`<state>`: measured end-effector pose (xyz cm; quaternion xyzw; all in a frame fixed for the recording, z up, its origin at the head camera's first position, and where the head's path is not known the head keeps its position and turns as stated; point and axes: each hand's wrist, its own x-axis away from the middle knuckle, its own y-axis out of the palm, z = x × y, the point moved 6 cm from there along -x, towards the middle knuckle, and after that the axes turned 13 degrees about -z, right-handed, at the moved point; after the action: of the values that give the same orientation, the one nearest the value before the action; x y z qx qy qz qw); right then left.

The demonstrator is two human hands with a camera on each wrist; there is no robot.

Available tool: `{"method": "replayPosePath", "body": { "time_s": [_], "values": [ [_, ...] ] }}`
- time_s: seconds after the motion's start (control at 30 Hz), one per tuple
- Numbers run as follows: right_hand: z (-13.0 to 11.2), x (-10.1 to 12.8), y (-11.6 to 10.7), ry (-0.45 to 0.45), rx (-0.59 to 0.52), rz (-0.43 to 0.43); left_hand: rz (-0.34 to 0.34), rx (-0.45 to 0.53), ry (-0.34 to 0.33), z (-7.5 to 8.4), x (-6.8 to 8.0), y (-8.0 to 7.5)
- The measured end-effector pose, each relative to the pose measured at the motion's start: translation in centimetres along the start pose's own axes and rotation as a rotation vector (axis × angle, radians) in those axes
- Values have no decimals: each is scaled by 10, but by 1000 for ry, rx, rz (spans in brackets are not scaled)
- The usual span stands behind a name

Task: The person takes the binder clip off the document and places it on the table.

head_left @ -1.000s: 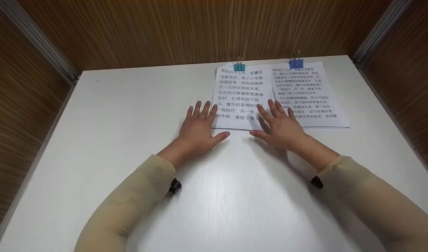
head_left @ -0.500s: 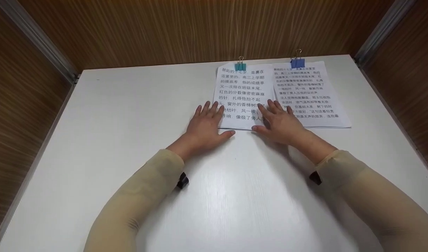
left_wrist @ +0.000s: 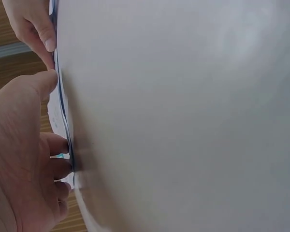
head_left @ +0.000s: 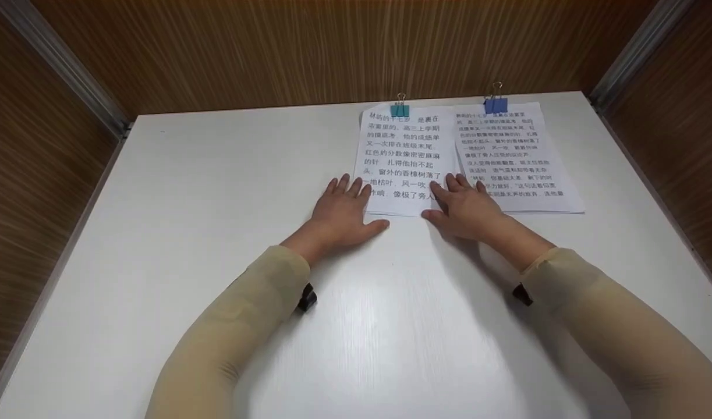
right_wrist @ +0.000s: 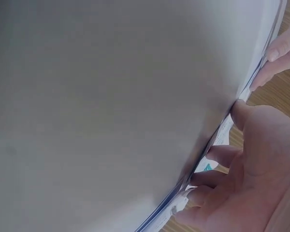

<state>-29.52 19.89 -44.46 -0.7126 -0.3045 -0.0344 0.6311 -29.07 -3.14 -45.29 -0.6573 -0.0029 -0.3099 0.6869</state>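
Observation:
Two stacks of printed sheets lie side by side at the back right of the table. A teal binder clip (head_left: 400, 110) grips the top of the left stack (head_left: 399, 151), and a blue binder clip (head_left: 496, 105) tops the right stack (head_left: 504, 157). My left hand (head_left: 341, 218) is spread low at the left stack's lower left corner, fingertips right at its edge. Over the lower seam between the stacks lies my right hand (head_left: 469, 212), fingers extended and thumb near the front edge. In both wrist views the hands sit along the paper edges, pinching nothing.
The white table (head_left: 245, 174) stretches in front and to the left. Wood-grain panels (head_left: 332, 52) enclose it at the back and sides, with metal posts (head_left: 638, 52) at the corners. Black straps (head_left: 307, 298) show under the sleeves.
My left hand has shifted a little to the right, closer against the left stack. The right hand and both stacks stay nearly where they were.

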Motion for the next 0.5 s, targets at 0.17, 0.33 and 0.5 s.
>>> {"method": "replayPosePath", "body": {
  "time_s": [0.17,0.33,0.5],
  "values": [
    [-1,0,1,-9,-12,-11,-10,11,4,2,0,-2],
    [-1,-2,0,-14,2,6,-4,1,8,3,-2,-3],
    [-1,-2,0,-17,13,12,-8,-6,18,4,-4,-3]
  ]
}}
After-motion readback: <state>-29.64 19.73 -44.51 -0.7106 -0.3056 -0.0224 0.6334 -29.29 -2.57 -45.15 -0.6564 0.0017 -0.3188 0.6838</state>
